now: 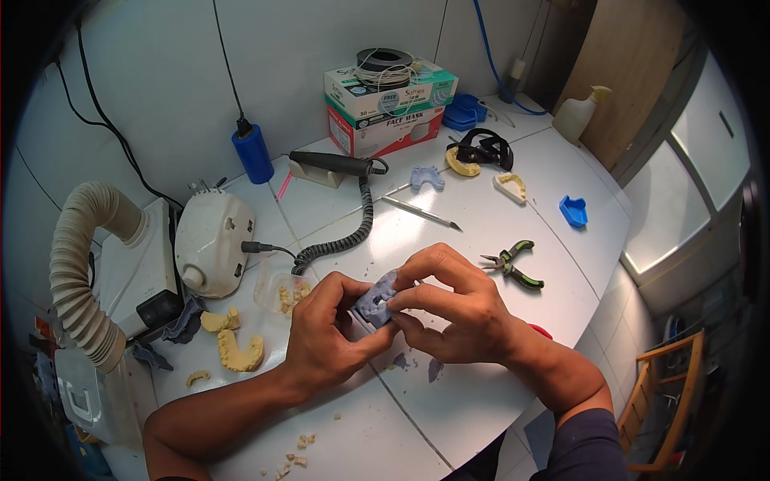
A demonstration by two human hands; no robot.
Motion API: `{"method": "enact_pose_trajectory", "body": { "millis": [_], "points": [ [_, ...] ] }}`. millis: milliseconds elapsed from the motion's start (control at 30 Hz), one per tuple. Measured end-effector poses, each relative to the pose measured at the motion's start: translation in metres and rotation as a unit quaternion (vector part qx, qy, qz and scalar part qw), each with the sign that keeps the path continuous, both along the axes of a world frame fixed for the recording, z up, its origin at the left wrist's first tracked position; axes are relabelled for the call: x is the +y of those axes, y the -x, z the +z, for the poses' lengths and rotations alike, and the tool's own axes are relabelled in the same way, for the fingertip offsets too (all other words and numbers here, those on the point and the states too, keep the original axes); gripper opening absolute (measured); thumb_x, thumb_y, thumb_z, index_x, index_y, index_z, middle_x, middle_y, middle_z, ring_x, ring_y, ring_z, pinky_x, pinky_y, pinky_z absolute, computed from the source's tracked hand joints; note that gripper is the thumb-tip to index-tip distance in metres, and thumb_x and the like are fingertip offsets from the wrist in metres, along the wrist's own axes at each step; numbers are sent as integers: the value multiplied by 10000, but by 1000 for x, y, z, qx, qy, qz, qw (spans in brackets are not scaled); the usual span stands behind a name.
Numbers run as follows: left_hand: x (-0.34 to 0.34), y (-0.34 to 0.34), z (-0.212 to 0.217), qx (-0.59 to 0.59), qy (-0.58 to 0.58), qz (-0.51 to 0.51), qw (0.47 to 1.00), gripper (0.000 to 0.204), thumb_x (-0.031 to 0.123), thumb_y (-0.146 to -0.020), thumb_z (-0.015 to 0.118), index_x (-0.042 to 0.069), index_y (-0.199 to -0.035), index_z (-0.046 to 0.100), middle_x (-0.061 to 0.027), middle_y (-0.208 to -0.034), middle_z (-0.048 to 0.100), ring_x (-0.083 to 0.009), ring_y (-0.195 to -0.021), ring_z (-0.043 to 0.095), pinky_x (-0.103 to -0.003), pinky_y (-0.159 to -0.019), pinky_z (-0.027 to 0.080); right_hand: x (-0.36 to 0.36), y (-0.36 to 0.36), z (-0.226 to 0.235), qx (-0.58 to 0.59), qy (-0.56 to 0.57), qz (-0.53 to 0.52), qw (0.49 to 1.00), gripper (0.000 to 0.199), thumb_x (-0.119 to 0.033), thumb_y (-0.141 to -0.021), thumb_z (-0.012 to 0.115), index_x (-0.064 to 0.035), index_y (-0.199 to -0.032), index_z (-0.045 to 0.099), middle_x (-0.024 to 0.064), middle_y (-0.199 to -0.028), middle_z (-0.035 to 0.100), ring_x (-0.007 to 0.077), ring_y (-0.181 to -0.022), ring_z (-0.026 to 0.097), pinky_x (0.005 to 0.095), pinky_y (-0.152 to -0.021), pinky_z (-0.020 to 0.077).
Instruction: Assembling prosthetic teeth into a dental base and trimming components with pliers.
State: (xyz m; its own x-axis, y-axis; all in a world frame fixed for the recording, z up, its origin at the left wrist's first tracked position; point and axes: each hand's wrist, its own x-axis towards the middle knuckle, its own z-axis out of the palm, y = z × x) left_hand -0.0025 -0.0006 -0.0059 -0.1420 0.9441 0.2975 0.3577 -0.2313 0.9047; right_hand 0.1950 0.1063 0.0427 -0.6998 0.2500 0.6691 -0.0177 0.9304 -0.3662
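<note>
Over the middle of the table I hold a blue-grey dental mould (374,303) with hollows in its upper face. My left hand (330,329) is closed around its left and lower side, thumb along the near edge. The fingers of my right hand (461,309) grip its right side, with index finger and thumb at the hollows. Whether a small piece sits between those fingertips is hidden. Dark grey-blue scraps (435,369) lie on the table under my hands. Left of them, a clear plastic box (269,293) contains small yellowish teeth.
Yellow plaster dental casts (241,353) lie at left, beside a white control unit (212,244) and ribbed hose (72,264). Green-handled pliers (513,264) and a knife (421,213) lie beyond my hands. Loose teeth pieces (301,461) lie near the front. Mask boxes (385,128) stand behind.
</note>
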Motion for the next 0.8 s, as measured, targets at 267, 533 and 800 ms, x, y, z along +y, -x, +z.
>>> {"method": "enact_pose_trajectory", "body": {
  "millis": [267,533,800],
  "points": [
    [1,1,-3,-3,4,0,1000,446,207,-814,932,-6,-1067,632,-103,-936,708,-141,-736,681,-303,-626,546,-2,1,-2,-6,33,3,999,205,42,-729,818,-42,-892,725,81,-981,701,256,-903,698,368,-746,588],
    [0,1,4,47,32,-2,998,421,166,-826,916,2,-1107,649,-15,-909,685,-35,-689,594,-216,-591,485,-3,-1,-5,-21,61,-9,998,254,60,-698,845,-43,-917,770,77,-957,733,222,-881,726,339,-737,600],
    [0,0,9,18,64,-11,998,407,184,-826,912,2,-1087,659,-15,-893,687,-35,-683,587,-215,-588,475,1,-2,-7,-20,84,-1,996,241,69,-704,835,-39,-908,768,69,-935,742,212,-862,729,331,-720,612]
  ]
}}
